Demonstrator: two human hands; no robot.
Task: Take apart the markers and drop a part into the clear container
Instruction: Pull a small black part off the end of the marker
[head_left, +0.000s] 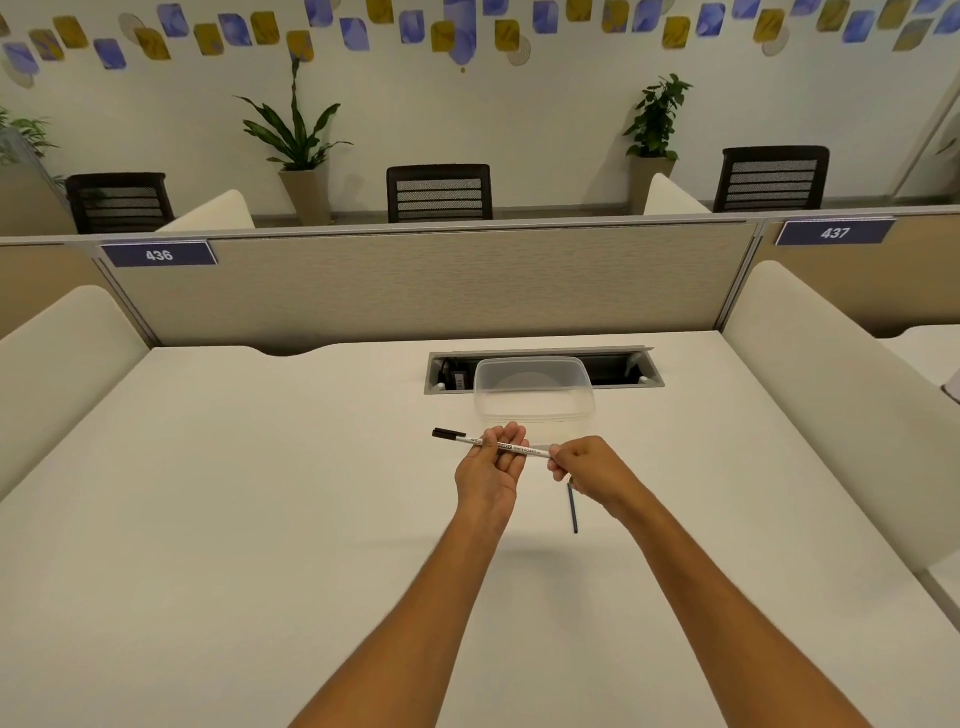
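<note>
A white whiteboard marker (522, 449) with a black end at its left is held level above the desk. My left hand (491, 470) grips its middle, palm up. My right hand (584, 467) is closed around its right end, which is hidden in the fingers. Just beyond the hands stands the clear container (535, 397), which looks empty. A thin dark stick-like part (573, 512) lies on the desk below my right hand, its upper end hidden by the hand.
The white desk (260, 493) has an open cable tray (639, 369) right behind the container. Padded side dividers (831, 395) stand on both sides and a partition panel (415, 291) runs along the back.
</note>
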